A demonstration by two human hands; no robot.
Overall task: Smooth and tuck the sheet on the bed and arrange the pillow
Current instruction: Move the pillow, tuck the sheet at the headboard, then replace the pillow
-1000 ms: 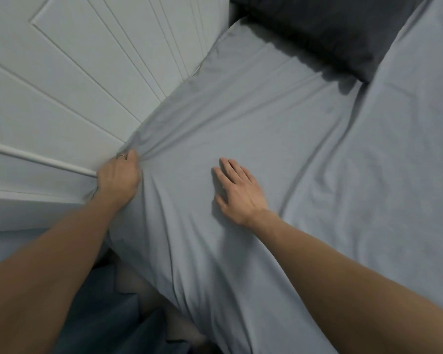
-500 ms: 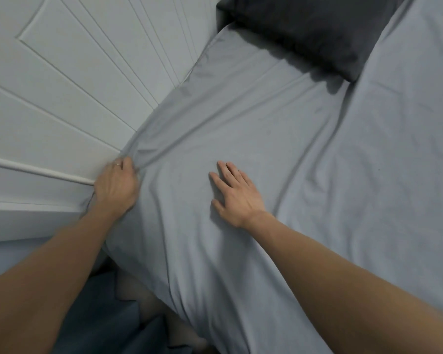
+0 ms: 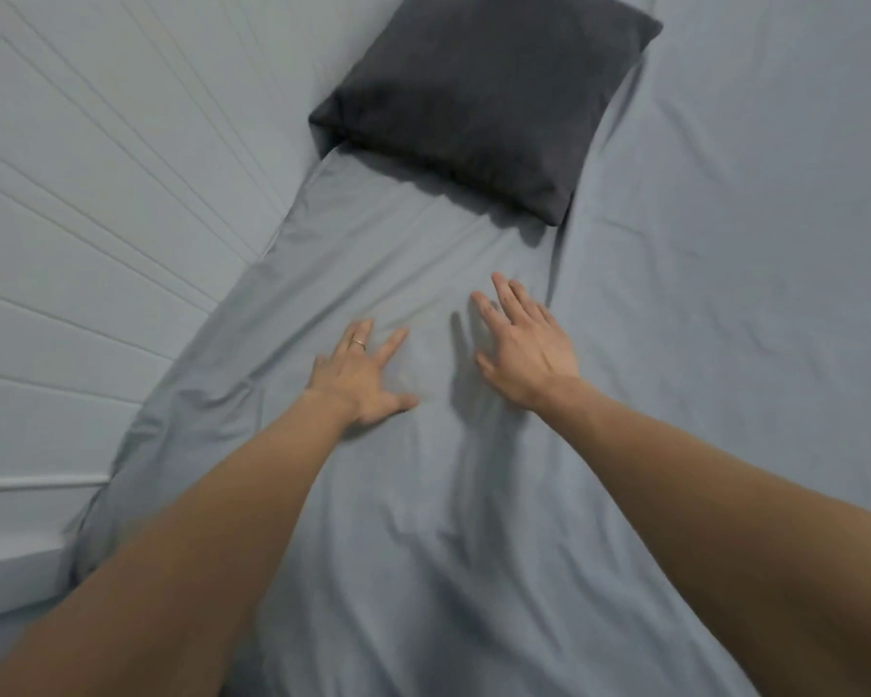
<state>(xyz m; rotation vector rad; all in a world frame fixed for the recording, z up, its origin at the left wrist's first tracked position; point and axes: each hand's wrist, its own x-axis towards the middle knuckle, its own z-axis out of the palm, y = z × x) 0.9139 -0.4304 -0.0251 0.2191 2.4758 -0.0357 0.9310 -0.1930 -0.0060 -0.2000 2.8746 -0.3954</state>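
Both hands are flat out on the bed. The left hand (image 3: 360, 372), ring on one finger, lies palm down with fingers spread, gripping nothing. The right hand (image 3: 521, 352) sits just beside it, fingers straight and splayed, pressing or skimming the cloth; which one I can't tell. Under them lies the thin pale grey-blue cotton sheet (image 3: 423, 520), with soft creases fanning from the hands toward the dark charcoal square pillow (image 3: 478, 93), which lies tilted at the head end, beyond the hands. The sheet looks light and limp; it should slide under an open palm, and for tucking it's best pinched at its edge along the white panelled wall (image 3: 96, 218), left of the pillow. The pillow looks soft and easy to lift by its corners.
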